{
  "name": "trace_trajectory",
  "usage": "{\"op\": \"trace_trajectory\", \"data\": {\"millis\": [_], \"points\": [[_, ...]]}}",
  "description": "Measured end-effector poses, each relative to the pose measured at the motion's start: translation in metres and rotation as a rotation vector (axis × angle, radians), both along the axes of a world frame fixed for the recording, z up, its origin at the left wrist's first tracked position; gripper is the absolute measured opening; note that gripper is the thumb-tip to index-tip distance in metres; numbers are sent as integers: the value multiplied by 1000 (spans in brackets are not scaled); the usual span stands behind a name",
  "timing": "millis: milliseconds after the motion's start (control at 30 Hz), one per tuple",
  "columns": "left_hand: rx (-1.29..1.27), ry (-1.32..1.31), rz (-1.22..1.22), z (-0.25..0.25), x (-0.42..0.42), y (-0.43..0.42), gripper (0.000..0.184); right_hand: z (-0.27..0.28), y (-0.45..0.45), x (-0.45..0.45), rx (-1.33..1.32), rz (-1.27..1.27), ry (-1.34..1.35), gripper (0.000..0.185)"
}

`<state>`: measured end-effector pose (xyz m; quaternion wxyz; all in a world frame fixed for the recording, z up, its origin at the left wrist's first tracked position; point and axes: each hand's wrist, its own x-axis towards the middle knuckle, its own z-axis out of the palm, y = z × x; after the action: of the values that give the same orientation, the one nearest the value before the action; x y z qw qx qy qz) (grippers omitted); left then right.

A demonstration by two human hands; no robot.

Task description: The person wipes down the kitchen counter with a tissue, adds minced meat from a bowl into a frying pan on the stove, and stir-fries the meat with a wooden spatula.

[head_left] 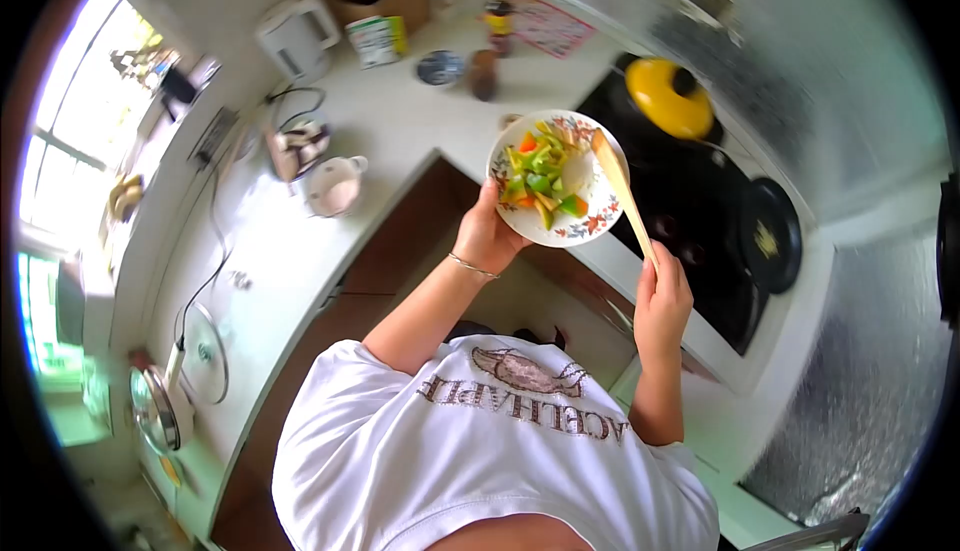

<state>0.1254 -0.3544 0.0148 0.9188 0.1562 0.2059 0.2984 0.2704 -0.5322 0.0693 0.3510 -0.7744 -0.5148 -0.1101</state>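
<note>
My left hand [488,228] grips the near-left rim of a white plate [592,219] with a floral border. Chopped green and orange peppers [541,173] lie mostly on the plate's left half. In my right hand [662,294] is the handle of a wooden spatula [622,189], its flat end over the plate's right side. Whether the spatula touches the plate I cannot tell. Both hands are closed, and the plate is held up in front of the counter corner, near the black stove [690,221].
A yellow-lidded pot [668,99] stands on the stove's far end, and a round black lid or pan [770,235] lies to the right. On the counter are a white kettle [298,39], a sauce bottle [499,19], a small white pot [335,187] and a glass lid [205,355].
</note>
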Motion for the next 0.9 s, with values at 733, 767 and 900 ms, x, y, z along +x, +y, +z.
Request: {"op": "trace_trajectory", "data": {"millis": [733,767,900], "points": [[-261,-130,464,-128,-110,173,44,-103,210,-89,-311,280,166,36],[-261,-80,468,-129,-107,177,43,-110,216,-80,-325,298,129,36],[-279,-24,506,-137,-96,191,41,-116,243,-59,-384,342,62,36]]}}
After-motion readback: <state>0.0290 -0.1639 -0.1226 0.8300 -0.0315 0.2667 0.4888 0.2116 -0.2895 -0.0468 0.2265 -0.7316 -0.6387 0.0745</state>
